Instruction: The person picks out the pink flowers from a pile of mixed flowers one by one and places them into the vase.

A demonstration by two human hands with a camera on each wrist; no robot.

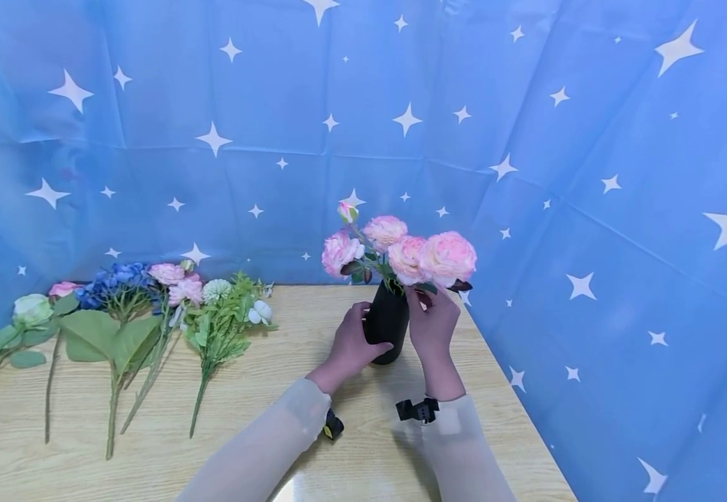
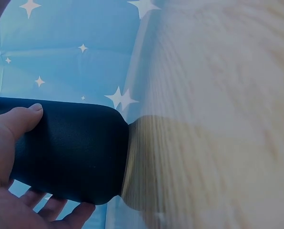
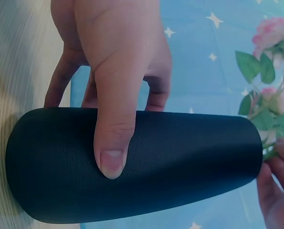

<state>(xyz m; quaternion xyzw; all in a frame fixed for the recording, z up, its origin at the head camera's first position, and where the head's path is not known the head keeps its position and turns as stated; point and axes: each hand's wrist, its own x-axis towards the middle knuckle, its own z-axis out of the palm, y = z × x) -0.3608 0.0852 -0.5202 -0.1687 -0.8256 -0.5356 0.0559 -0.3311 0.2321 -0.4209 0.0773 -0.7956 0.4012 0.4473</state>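
A black vase (image 1: pixel 388 324) stands on the table, holding several pink flowers (image 1: pixel 386 233) with dark green leaves. My left hand (image 1: pixel 354 343) grips the vase from its left side; in the right wrist view the left thumb lies across the vase wall (image 3: pixel 189 157). At the vase mouth my right hand (image 1: pixel 434 322) pinches a green stem (image 3: pixel 270 151), under the large pink bloom (image 1: pixel 448 259) on the right. Only the fingertips of that hand show at the edge of the right wrist view. The lower ends of the stems are hidden inside the vase.
On the left of the wooden table (image 1: pixel 313 307) lie a blue hydrangea (image 1: pixel 118 282), a white-green rose (image 1: pixel 33 310), more pink flowers (image 1: pixel 181 284) and a green leafy spray (image 1: pixel 228 317) with white blooms. A blue star-patterned curtain (image 1: pixel 263 90) hangs behind and along the right side.
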